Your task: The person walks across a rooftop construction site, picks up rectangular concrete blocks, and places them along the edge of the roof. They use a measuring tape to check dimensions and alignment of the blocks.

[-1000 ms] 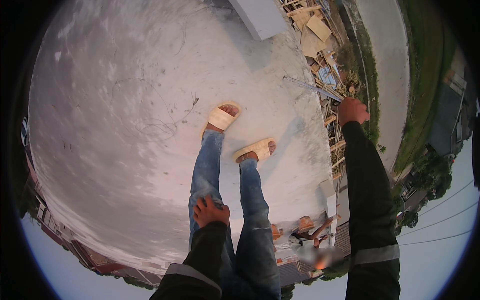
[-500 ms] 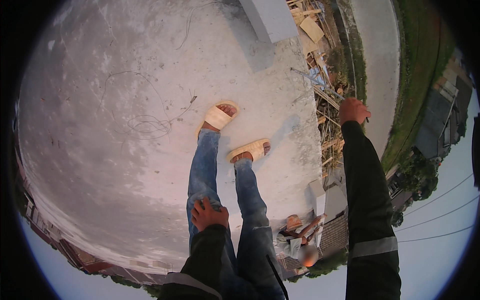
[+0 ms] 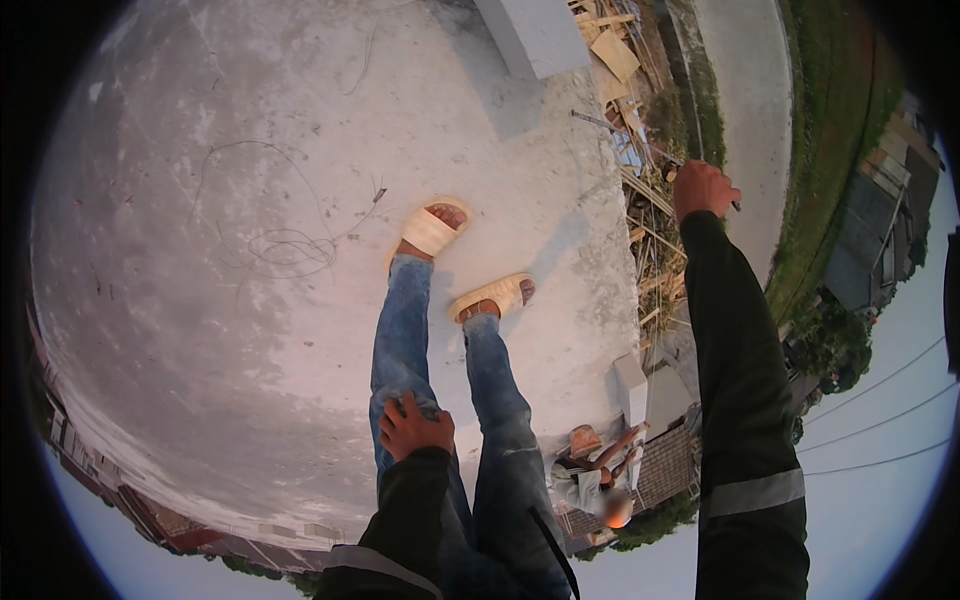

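My right hand [image 3: 705,190] is stretched out past the concrete edge, its fingers closed round a long thin grey tool [image 3: 597,121]. The tool points toward the slab, and a short dark end shows on the far side of my fist. Seen nearly edge-on, its exact kind is unclear. My left hand [image 3: 413,428] lies on the knee of my blue jeans [image 3: 402,330] with its fingers apart, holding nothing. Both my feet, in pale yellow slides [image 3: 433,228], stand on the concrete slab [image 3: 330,330] near that edge.
Beyond the edge lie wood scraps [image 3: 615,55], a grey road [image 3: 745,60] and grass. A pale block [image 3: 535,40] stands at the far edge. Loose wire [image 3: 290,252] coils left of my feet. Another person [image 3: 580,485] works lower right, beside an orange-brown object [image 3: 584,441].
My right hand has moved slightly farther out, and the tool with it. My left hand stays on the knee. The whole view has shifted a little.
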Motion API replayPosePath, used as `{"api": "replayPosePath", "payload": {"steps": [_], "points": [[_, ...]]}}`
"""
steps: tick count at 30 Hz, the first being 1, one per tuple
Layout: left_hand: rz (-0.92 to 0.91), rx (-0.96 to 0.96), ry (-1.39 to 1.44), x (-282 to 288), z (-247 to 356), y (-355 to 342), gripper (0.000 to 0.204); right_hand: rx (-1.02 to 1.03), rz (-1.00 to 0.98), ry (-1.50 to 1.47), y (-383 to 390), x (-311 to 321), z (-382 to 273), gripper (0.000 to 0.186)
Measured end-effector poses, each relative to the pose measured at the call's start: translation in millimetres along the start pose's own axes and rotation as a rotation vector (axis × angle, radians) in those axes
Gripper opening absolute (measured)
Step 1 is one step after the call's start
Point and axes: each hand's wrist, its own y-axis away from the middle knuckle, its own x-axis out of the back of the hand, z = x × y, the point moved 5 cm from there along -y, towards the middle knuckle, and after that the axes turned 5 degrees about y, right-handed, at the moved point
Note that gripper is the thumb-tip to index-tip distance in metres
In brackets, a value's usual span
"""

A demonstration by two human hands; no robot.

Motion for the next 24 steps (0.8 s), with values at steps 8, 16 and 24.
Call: {"api": "replayPosePath", "payload": {"steps": [8,16,24], "points": [[-0.011,-0.001,0.007,-2.4,0.2,0.3,0.066,0.037,0.049,0.088,-16.0,24.3,-13.4,0.029],[0.009,-0.002,0.010,-2.3,1.9,1.0,0.065,0.122,0.037,0.153,-21.1,53.2,-27.3,0.028],[-0.001,0.020,0.023,-0.8,3.9,2.2,0.066,0.134,-0.041,0.126,-30.2,64.4,-33.4,0.028]]}}
